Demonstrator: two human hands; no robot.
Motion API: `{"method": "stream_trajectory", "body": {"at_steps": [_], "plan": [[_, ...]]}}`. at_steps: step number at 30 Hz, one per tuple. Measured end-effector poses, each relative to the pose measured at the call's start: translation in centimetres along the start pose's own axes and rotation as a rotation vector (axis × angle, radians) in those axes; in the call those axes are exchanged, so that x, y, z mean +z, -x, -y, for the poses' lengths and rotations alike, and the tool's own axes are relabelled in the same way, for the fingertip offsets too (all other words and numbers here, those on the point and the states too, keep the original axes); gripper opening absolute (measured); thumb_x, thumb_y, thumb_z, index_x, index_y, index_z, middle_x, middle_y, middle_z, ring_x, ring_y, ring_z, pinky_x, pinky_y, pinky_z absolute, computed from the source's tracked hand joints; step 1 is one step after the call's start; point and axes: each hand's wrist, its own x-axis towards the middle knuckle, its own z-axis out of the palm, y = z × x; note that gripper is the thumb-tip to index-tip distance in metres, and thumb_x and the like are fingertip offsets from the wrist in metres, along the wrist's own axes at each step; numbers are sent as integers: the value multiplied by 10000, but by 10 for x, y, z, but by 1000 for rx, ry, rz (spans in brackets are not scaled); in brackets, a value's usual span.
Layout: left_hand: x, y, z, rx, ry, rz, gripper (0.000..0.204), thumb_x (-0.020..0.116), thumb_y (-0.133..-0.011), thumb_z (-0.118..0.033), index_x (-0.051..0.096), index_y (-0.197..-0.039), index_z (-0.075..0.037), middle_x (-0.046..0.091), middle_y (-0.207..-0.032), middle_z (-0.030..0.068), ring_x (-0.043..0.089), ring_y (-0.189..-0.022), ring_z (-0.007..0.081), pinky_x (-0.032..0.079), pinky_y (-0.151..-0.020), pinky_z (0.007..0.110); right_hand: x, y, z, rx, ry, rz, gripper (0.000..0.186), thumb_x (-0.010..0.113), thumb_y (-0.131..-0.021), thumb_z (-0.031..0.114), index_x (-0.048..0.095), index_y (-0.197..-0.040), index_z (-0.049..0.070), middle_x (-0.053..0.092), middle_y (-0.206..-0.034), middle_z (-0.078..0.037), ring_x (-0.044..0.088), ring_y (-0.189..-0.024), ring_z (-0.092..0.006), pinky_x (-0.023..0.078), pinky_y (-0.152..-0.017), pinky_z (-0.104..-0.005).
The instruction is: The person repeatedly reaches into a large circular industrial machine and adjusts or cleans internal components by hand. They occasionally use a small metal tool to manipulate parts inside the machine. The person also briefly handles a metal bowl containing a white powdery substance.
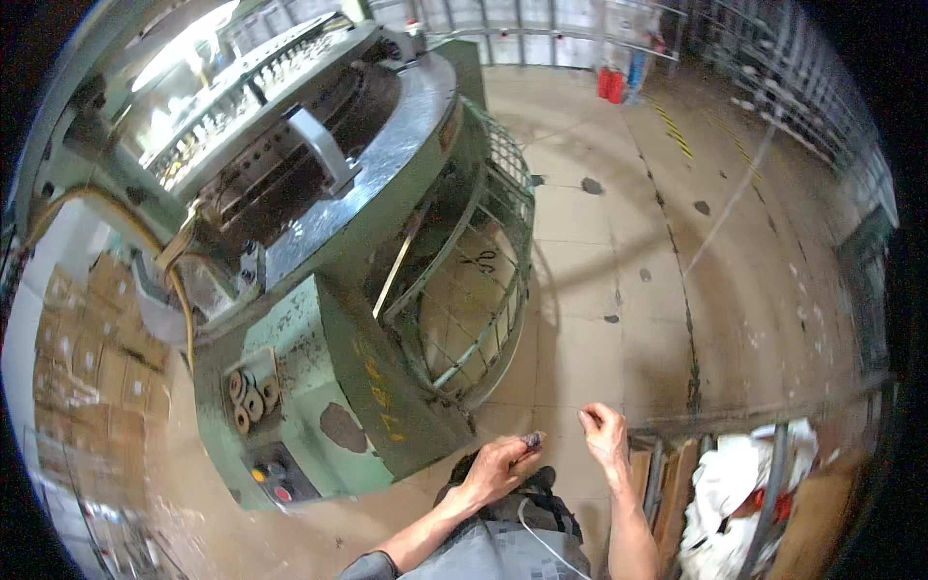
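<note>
My left hand (499, 471) is in front of my body with its fingers closed around a small dark object (532, 440). Only the end of that object shows past my fingers, and its kind is unclear. To its right, my right hand (604, 435) is raised with curled fingertips pressed together in a pinch. Whatever may be between those fingertips is too small to make out. The two hands are apart. A green machine (387, 454) with a metal bed stands ahead and to the left of them.
On the machine's front is a control panel (275, 474) with buttons; several metal rings (253, 394) lie above it. A curved wire guard (503, 300) bulges toward the tiled floor (580, 280). At lower right, white cloth (720, 483) lies by metal bars. Cardboard boxes (106, 358) are stacked left.
</note>
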Motion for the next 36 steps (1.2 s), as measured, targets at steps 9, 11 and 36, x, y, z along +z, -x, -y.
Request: {"method": "stream_trajectory", "body": {"at_steps": [9,11,36], "plan": [[28,-145,26,-207,47,-249,265,759,-889,-81,715,-1135,9,741,-1048,169,732,-882,284,565,-765,363,-26,-225,54,-368,-28,159,104,687,-883,63,714,-953,-9,726,-913,-182,719,-828,-332,562,-742,-382],[22,-197,39,-158,47,-272,270,746,-899,-95,714,-1149,0,716,-947,176,693,-803,308,545,-712,386,-40,-279,59,-362,-16,135,96,682,-897,55,716,-957,-11,733,-915,-167,722,-813,-292,562,-732,-369],[0,-663,145,-261,-214,-420,324,717,-903,-111,687,-1217,-40,693,-933,166,656,-862,361,525,-772,442,-247,-906,-327,385,-483,-220,93,687,-941,158,677,-1003,89,634,-760,13,525,-601,-60,411,-507,-225]]}}
